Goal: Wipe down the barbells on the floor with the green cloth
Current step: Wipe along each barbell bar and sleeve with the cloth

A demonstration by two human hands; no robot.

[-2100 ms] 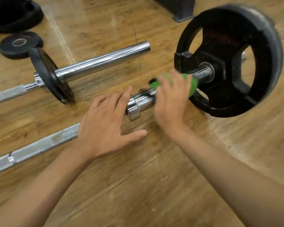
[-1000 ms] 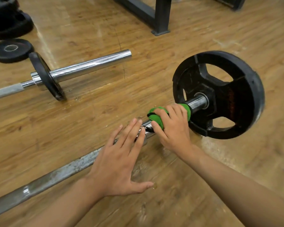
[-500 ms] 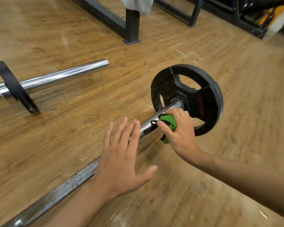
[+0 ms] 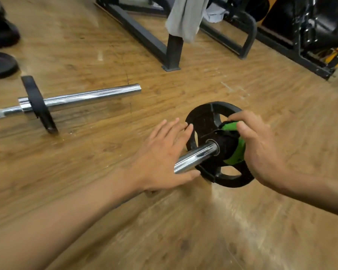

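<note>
2 bars on floor [image 4: 86,172]. Work is on near bar [image 4: 195,155]. Far bar [image 4: 82,96] lies well apart to the left, nothing touching it.

Change vs 0.5 s ago: cloth [image 4: 240,148] has gone from the chrome sleeve up to the plate [image 4: 203,117]. It now sits against the plate's near face, around the hub. The sleeve showing below it is bare and shiny.

R hand [image 4: 260,149] went with it: fingers curled over the cloth from above, thumb pinching its upper green edge. Firm hold on cloth, nothing else in hand.

L hand [image 4: 164,152] has also slid fwd along the bar. It is flat, fingers straight and spread, palm over the sleeve, fingertips just beside the plate rim. Holds nothing; prob. steadying only. Contact w/ sleeve likely but palm hides it, cannot confirm.

Reading: sleeve pass on this end looks done; step in hand = plate face/hub. Frame is motion-blurred, so the cloth's dark middle is hard to tell from the hub.

Left to do, est.: rest of plate, then far bar + its small plate [image 4: 38,104]. Prob. under half done.
</note>
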